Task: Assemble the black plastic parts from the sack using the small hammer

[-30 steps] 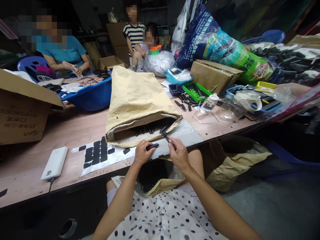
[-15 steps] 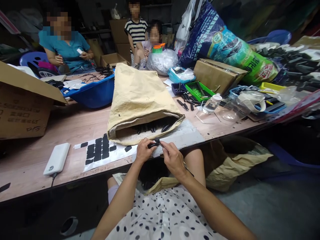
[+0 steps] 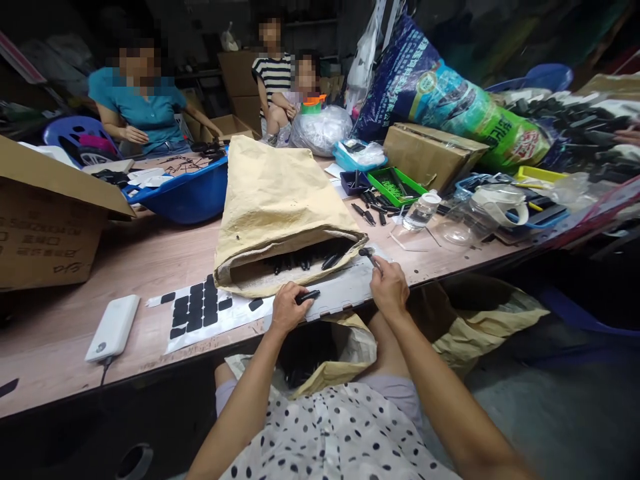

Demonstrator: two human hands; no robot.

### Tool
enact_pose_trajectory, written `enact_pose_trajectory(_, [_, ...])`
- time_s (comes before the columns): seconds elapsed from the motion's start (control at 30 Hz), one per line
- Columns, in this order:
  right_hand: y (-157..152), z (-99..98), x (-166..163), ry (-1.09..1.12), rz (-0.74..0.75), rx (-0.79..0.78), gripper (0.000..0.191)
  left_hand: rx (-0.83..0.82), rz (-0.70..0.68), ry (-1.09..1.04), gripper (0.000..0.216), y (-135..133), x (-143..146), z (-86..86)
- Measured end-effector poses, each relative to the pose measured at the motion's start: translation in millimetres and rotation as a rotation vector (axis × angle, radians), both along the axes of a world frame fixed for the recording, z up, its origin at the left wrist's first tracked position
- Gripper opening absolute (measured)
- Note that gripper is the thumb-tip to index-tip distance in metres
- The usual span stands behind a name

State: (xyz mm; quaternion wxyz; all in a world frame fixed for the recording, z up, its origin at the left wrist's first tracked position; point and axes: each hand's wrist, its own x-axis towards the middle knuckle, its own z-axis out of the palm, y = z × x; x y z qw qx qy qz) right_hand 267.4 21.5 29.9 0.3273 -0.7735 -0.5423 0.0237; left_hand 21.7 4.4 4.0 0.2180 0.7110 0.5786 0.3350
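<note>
My left hand [image 3: 286, 308] is closed around a slim black plastic piece [image 3: 309, 296] just over the table's front edge. To its right, my right hand [image 3: 389, 287] grips a small tool with a round dark head [image 3: 367, 253]; its exact kind is unclear. The tool's head lies by the right corner of a tan paper sack [image 3: 285, 193]. Several black parts [image 3: 305, 261] show in the sack's mouth, which faces me. Under both hands lies a grey board [image 3: 345, 288]. Left of it is a white sheet with rounded black stickers [image 3: 197, 307]. Another open sack [image 3: 357, 343] with dark contents rests at my lap.
A white power bank [image 3: 114, 327] and a cardboard box [image 3: 45, 227] are at left, a blue basin [image 3: 195, 197] behind. At right stand a green tray [image 3: 395, 187], a clear jar [image 3: 421, 212] and a plastic jug [image 3: 465, 220]. A person [image 3: 140, 107] sits across the table.
My hands have moved apart; the right one went right and away from me with the tool. My left hand keeps the black piece. The person opposite has reached an arm out sideways.
</note>
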Motion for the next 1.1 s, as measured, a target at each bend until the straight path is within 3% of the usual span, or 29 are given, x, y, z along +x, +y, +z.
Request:
enact_pose_trajectory(0.13, [34, -5.8, 18, -0.082, -0.072, -0.158, 0.039, 0.023, -0.002, 0.0, 0.013, -1, 0, -1.6])
enact_pose_trajectory(0.37, [42, -13.7, 7, -0.22, -0.077, -0.156, 0.041, 0.101, -0.063, 0.028, 0.005, -4, -3, 3.9])
enact_pose_trajectory(0.53, [42, -15.7, 7, -0.238, -0.064, -0.16, 0.041, 0.282, -0.133, 0.166, 0.008, -54, 1, 3.4])
enact_pose_trajectory(0.63, [43, -19.0, 8, -0.225, -0.058, -0.123, 0.041, 0.313, -0.112, 0.226, 0.02, -88, 3, -2.8])
enact_pose_trajectory(0.7, [43, -20.8, 8, -0.219, -0.046, -0.11, 0.041, 0.302, -0.071, 0.23, 0.029, -93, 4, -2.5])
enact_pose_trajectory(0.8, [44, -21.8, 6, -0.218, -0.045, -0.114, 0.042, 0.27, 0.065, 0.189, 0.026, -63, 1, 8.2])
enact_pose_trajectory(0.93, [44, -20.9, 2, -0.225, -0.061, -0.108, 0.042, 0.192, 0.408, 0.141, 0.018, 11, -9, 25.9])
enact_pose_trajectory(1.03, [44, -19.8, 0, -0.219, -0.06, -0.12, 0.042, 0.087, 0.591, 0.173, 0.013, 51, -17, 27.5])
enact_pose_trajectory(1.1, [45, -19.1, -1, -0.21, -0.058, -0.133, 0.042, 0.008, 0.642, 0.193, 0.011, 63, -22, 23.0])
